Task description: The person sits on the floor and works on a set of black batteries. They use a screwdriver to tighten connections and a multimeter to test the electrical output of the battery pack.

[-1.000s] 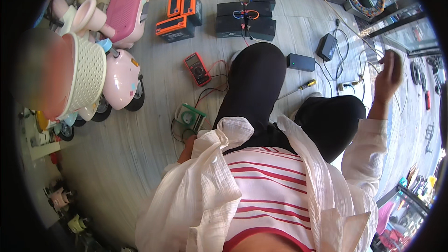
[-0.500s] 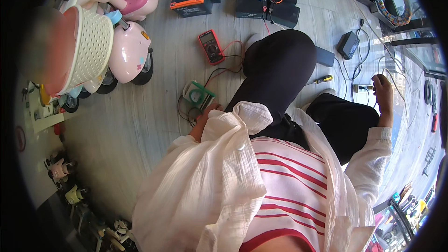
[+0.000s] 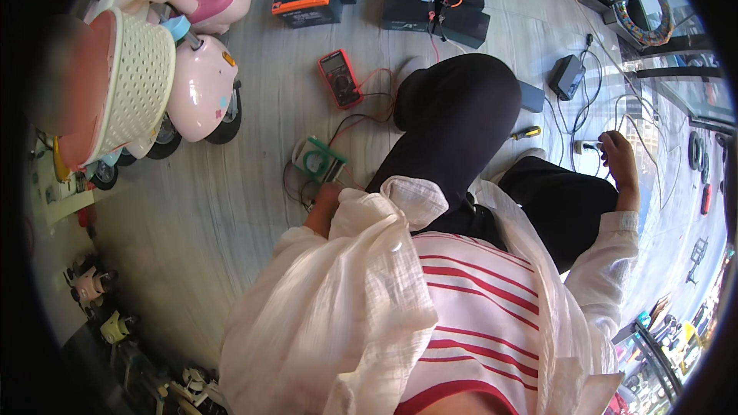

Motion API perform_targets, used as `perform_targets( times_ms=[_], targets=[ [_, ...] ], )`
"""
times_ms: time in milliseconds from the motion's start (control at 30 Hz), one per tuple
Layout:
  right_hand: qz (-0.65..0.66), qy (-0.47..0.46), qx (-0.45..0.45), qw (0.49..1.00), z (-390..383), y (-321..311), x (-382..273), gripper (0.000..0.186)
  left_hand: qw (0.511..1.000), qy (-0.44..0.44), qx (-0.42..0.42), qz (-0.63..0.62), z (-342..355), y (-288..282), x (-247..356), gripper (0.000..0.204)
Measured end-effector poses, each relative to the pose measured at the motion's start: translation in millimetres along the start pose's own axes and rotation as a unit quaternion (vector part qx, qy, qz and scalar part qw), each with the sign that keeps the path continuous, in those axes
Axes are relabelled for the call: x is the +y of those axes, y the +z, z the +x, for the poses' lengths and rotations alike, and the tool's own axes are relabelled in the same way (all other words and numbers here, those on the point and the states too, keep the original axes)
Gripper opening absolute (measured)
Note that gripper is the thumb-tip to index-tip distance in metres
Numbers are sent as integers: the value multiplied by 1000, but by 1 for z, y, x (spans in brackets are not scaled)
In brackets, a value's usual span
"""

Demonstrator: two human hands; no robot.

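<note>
My left hand (image 3: 326, 197) is low over the floor, fingers curled at the near edge of a green and white device (image 3: 318, 160) with thin leads. Whatever is in those fingers is too small to make out. A red-framed multimeter (image 3: 340, 78) lies beyond, its red and black leads running toward my knee and the device. On the other side, my right hand (image 3: 619, 158) hangs with bent fingers close beside a small power socket (image 3: 586, 147) with a dark plug in it. The fingertips are turned toward the plug; contact cannot be made out.
Orange-topped batteries (image 3: 307, 4) and black battery packs (image 3: 435, 9) with wires stand ahead. A black power adapter (image 3: 566, 77) and a yellow-handled screwdriver (image 3: 526, 133) lie right of my knee. Children's ride-on vehicles (image 3: 201, 92) with a cream basket (image 3: 137, 81) crowd the left.
My right hand has come down and left, its fingers nearer the plug. The left hand has shifted left and toward me, along the green device's near edge. The view has shifted slightly.
</note>
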State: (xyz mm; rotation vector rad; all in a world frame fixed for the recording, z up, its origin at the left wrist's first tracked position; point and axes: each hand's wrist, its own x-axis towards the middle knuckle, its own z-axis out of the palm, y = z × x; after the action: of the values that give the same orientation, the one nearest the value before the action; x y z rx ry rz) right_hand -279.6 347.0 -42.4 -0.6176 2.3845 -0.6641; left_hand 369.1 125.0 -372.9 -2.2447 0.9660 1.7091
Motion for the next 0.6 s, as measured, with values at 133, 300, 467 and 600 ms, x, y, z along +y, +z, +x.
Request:
perform_targets(
  times_ms=[133,300,467,600],
  targets=[
    [-12,11,-6,1000,7,2,12,26,995,-29,33,-85,23,-18,-12,48],
    [-30,59,11,998,4,-2,17,25,958,-29,75,-274,45,-12,-7,43],
    [-17,72,4,997,20,3,39,26,950,-21,115,-288,71,-46,-12,54],
    [-60,100,18,993,13,-10,48,27,956,-75,44,-281,50,-14,24,66]
  ],
)
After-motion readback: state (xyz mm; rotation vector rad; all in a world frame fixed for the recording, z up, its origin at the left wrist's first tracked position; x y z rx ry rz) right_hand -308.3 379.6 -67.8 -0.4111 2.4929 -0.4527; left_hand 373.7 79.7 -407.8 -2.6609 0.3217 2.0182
